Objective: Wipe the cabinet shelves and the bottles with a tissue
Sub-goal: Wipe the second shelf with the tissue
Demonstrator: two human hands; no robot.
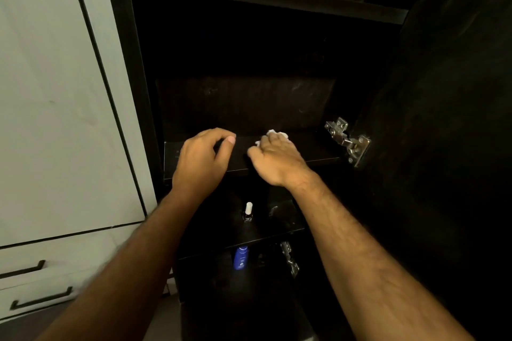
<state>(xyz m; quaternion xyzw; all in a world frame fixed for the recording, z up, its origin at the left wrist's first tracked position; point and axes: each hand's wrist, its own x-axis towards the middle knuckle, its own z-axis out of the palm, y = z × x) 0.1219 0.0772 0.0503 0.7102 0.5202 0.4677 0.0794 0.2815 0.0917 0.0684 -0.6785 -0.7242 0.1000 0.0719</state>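
The right hand (pixel 274 159) curls around a white tissue (pixel 274 134), pressing it onto the dark cabinet shelf (pixel 318 147) just left of the metal hinge (pixel 347 141). The left hand (pixel 202 159) hovers beside it over the same shelf, fingers loosely curled, holding nothing. Below that shelf stand a white-capped bottle (pixel 248 212) and, lower still, a blue bottle (pixel 240 257).

Tissue (pixel 274 134) under right hand (pixel 277 159) on middle shelf (pixel 318 152), left hand (pixel 203 159) beside it. Nail polish bottle (pixel 248 212) on shelf below; lotion bottle (pixel 240 257) lower still.

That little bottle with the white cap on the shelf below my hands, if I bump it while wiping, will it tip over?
Probably, yes. The small bottle stands upright, tall and narrow with a long white cap, so a sideways nudge could topple it. It looks light, so it would likely slide or fall rather than resist. It sits near the shelf's front edge, so it might drop off.
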